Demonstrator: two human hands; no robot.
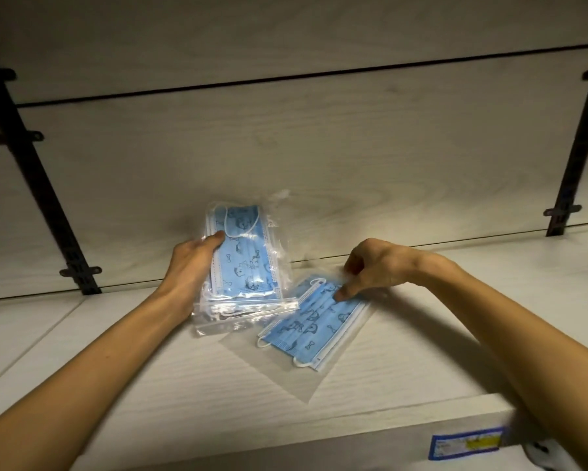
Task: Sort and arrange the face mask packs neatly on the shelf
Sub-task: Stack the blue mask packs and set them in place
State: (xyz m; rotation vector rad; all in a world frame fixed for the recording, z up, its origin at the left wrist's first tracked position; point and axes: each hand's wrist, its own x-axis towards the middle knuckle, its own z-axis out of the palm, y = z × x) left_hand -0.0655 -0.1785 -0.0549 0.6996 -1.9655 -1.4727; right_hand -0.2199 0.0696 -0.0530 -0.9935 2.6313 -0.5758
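A stack of mask packs [245, 266] stands on the shelf [353, 396], a single pack [314, 324] lying flat just right of it.

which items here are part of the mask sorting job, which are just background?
Job:
stack of mask packs, gripped by left hand
single mask pack flat on shelf, touched by right hand

Background:
price label on shelf edge
black wall brackets
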